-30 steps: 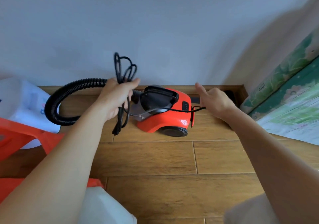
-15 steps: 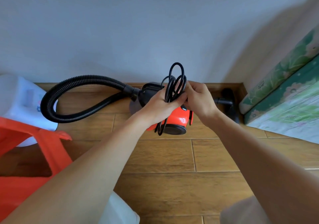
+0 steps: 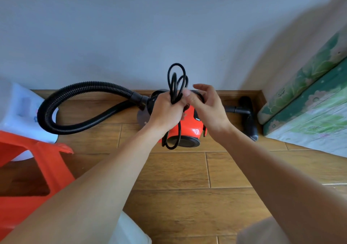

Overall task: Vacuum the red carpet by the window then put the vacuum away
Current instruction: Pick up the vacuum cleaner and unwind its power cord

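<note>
The left hand (image 3: 165, 110) is clenched around a bundle of black power cord (image 3: 176, 78), gripping it at mid-height so that loops stand up above the fist and more loops hang below it. The right hand (image 3: 206, 108) is right beside it with the thumb tip against the bundle; its fingers are relaxed and loosely spread, not closed on anything that shows. Both hands are held above the red canister vacuum cleaner (image 3: 189, 129), which sits on the wooden floor (image 3: 178, 168) close to the skirting of the pale wall (image 3: 131, 37). Its black ribbed hose (image 3: 84, 88) leaves the front of the canister and curves in a wide loop to the left. A black floor nozzle (image 3: 247, 116) lies to the right of the canister, near the corner. At the right edge is a mattress (image 3: 309, 101) with a green floral cover. At the left stands a red plastic stool (image 3: 47, 161), and behind it is a white bag (image 3: 18, 108) that the hose loop touches.
</note>
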